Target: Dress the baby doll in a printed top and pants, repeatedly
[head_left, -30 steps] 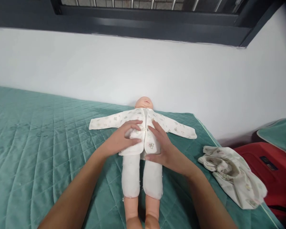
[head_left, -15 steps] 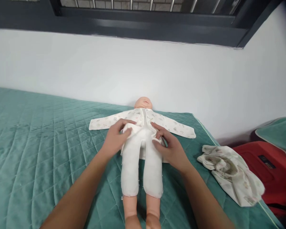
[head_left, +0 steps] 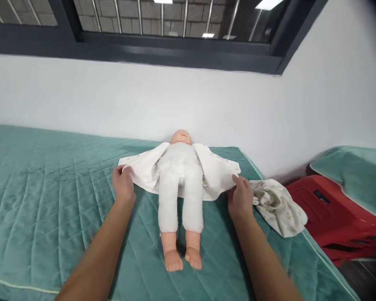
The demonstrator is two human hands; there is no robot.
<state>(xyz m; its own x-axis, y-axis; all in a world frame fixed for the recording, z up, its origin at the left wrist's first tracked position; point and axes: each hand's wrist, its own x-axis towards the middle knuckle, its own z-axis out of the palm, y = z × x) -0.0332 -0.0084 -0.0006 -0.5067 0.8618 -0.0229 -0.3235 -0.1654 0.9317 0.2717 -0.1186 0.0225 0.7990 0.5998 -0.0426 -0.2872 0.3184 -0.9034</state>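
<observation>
1. The doll (head_left: 180,167) lies face up on the green mat (head_left: 65,217), its head towards the wall (head_left: 144,96) and its bare feet towards you.
2. The jacket (head_left: 217,173) lies open under the doll, its front spread to either side so the white body shows. You can't see the doll's arms here, so whether they sit in the sleeves can't be told.
3. Your left hand (head_left: 124,184) is out to the left of the doll, thumb and fingers closed on the jacket's edge.
4. Your right hand (head_left: 240,198) is out to the right of the doll, pinching the opposite edge between thumb and fingers.
5. To the right of the doll, just beyond your right hand, lies a crumpled printed cloth (head_left: 282,211); farther right is a red chair (head_left: 322,213).
6. The step in hand looks like opening the jacket's front wide and flat.
7. From here, a next move would seem to call for an even, light pull on both edges, keeping the doll centred, before you free your fingers.
</observation>
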